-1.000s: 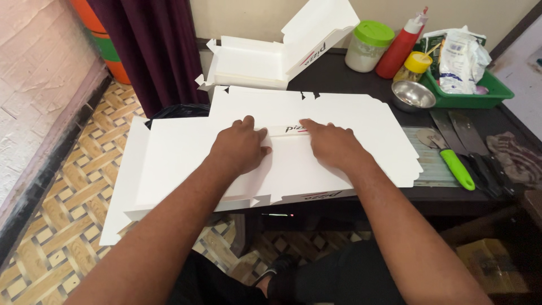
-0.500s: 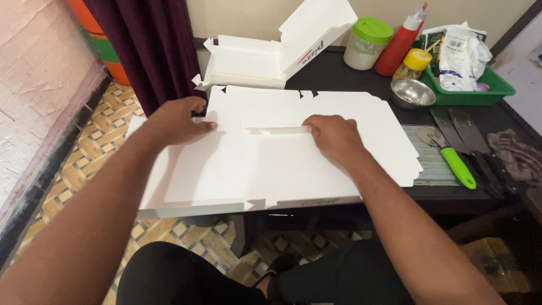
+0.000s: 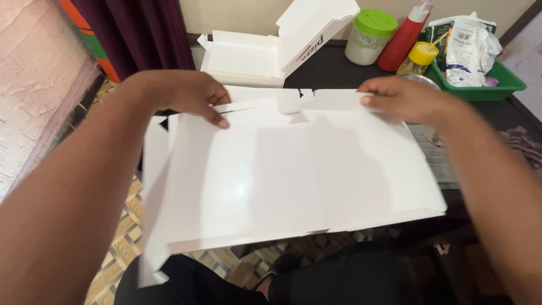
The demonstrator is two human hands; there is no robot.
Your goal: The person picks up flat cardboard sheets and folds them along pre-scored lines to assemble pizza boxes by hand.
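Flat white card (image 3: 293, 175) lies on dark surface (image 3: 333, 68), long axis left-right. Left hand (image 3: 186, 96) and right hand (image 3: 403, 99) each pinch its far edge, equally near.

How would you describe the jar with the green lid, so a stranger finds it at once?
Look at the dark table, far edge by the wall. The jar stands between the open white box and the red squeeze bottle; only it has a wide green lid.

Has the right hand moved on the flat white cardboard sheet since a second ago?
Yes. The right hand has gone from the sheet's middle to the far edge of the flat white cardboard sheet, nearer the green plastic tray.
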